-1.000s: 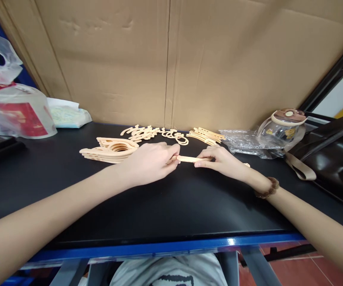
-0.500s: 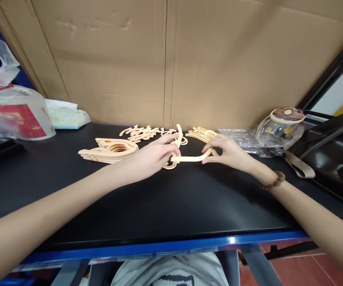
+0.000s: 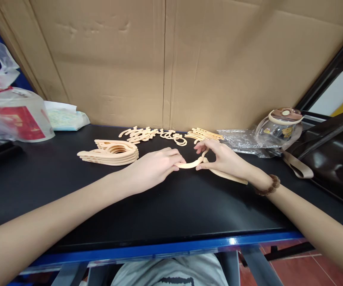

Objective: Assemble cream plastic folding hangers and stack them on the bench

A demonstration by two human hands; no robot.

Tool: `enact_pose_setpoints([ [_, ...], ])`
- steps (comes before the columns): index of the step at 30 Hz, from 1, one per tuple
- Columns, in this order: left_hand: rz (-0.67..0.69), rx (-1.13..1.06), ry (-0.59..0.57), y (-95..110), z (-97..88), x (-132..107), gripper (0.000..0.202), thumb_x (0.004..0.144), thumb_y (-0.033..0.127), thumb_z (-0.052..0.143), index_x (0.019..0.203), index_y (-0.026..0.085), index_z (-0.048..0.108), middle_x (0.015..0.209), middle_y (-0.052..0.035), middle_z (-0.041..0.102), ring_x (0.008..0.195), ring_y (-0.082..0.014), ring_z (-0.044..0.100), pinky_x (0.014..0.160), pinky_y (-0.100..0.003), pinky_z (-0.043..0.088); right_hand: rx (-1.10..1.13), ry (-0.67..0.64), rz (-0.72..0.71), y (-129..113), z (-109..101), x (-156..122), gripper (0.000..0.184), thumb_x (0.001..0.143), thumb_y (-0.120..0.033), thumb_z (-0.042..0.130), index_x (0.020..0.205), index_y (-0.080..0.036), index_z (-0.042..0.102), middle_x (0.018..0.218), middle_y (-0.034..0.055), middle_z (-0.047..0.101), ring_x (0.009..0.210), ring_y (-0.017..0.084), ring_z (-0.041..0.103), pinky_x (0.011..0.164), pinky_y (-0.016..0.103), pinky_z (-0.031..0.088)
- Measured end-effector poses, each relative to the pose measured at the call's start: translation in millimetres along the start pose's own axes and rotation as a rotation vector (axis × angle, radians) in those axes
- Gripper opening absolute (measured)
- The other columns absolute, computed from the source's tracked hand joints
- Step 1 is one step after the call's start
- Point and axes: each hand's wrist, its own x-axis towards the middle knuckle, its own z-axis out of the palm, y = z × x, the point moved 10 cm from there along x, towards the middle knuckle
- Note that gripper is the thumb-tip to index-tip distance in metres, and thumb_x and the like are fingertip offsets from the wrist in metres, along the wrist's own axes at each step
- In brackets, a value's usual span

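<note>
A beige plastic clothes hanger (image 3: 190, 165) made of jointed pieces is between my hands, above the black table. My left hand (image 3: 161, 165) has its fingers closed on the left end of a curved part. My right hand (image 3: 221, 159) pinches near the joint, thumb below and fingers above. From there a straight arm slants out beneath the right palm toward the wrist; the palm hides part of it. To the left of my left hand lies a stack of folded beige hangers (image 3: 111, 153).
Along the back lie loose curved pieces (image 3: 141, 134), hooks (image 3: 174, 136) and straight strips (image 3: 205, 134). Clear plastic wrap (image 3: 237, 139), a round bottle (image 3: 280, 127) and a dark leather bag (image 3: 332, 159) are at right. Tissues (image 3: 66, 116) and a plastic bag (image 3: 16, 111) stand left; cardboard (image 3: 114, 63) rises behind.
The hanger has been turned, so its straight arm now points right under my right hand. My left hand has moved onto the curved part's end.
</note>
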Motion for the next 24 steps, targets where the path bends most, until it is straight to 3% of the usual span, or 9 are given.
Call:
enact_pose_setpoints([
  [6, 0.077, 0.101, 0.028, -11.7, -4.4, -1.5, 0.029, 0.095, 0.012, 0.034, 0.1, 0.018, 0.062, 0.12, -0.0088, 0.055, 0.115, -0.0219, 0.047, 0.097, -0.037, 0.039, -0.094, -0.033, -0.051, 1.0, 3.9, -1.7, 0.038, 0.075, -0.047, 0.07, 0.106, -0.025, 0.063, 0.135, 0.0091, 0.046, 0.127, 0.028, 0.042, 0.103, 0.044, 0.036],
  [11, 0.06, 0.134, 0.069, -22.3, -7.2, -1.8, 0.028, 0.094, 0.014, 0.037, 0.099, 0.021, 0.063, 0.123, -0.009, 0.051, 0.118, -0.0222, 0.044, 0.097, -0.037, 0.039, -0.043, -0.133, -0.06, -0.4, 16.1, -2.0, 0.033, 0.082, -0.047, 0.063, 0.105, -0.024, 0.064, 0.11, 0.0058, 0.062, 0.101, 0.023, 0.059, 0.089, 0.038, 0.045],
  [15, 0.008, 0.147, 0.111, -35.8, -3.9, 3.5, 0.028, 0.095, 0.019, 0.038, 0.098, 0.021, 0.065, 0.113, -0.0077, 0.055, 0.106, -0.021, 0.049, 0.09, -0.035, 0.042, -0.087, -0.143, -0.086, -8.1, 20.5, -0.1, 0.032, 0.084, -0.049, 0.061, 0.101, -0.023, 0.068, 0.094, 0.0054, 0.066, 0.092, 0.022, 0.058, 0.085, 0.037, 0.042],
  [19, -0.021, 0.116, 0.097, -42.4, 2.2, 8.5, 0.029, 0.095, 0.02, 0.036, 0.104, 0.02, 0.063, 0.112, -0.0072, 0.056, 0.105, -0.0197, 0.052, 0.087, -0.032, 0.043, -0.129, -0.152, -0.089, -12.3, 25.2, 0.6, 0.035, 0.084, -0.05, 0.06, 0.104, -0.023, 0.069, 0.089, 0.005, 0.066, 0.091, 0.023, 0.056, 0.086, 0.039, 0.038],
  [21, -0.108, 0.124, 0.109, -45.7, -4.8, 7.9, 0.029, 0.095, 0.021, 0.035, 0.108, 0.018, 0.061, 0.111, -0.0078, 0.057, 0.104, -0.0204, 0.053, 0.086, -0.032, 0.044, -0.136, -0.162, -0.084, -12.7, 27.5, 0.1, 0.037, 0.085, -0.051, 0.058, 0.106, -0.024, 0.07, 0.087, 0.005, 0.065, 0.088, 0.022, 0.056, 0.084, 0.038, 0.038],
  [24, -0.319, 0.152, 0.067, -52.3, -17.3, 0.1, 0.027, 0.094, 0.03, 0.039, 0.097, 0.016, 0.062, 0.101, -0.007, 0.062, 0.092, -0.0215, 0.058, 0.077, -0.031, 0.044, -0.149, -0.162, -0.045, -9.6, 28.6, -1.2, 0.04, 0.086, -0.052, 0.056, 0.109, -0.023, 0.069, 0.082, 0.0047, 0.062, 0.081, 0.02, 0.055, 0.075, 0.033, 0.039],
])
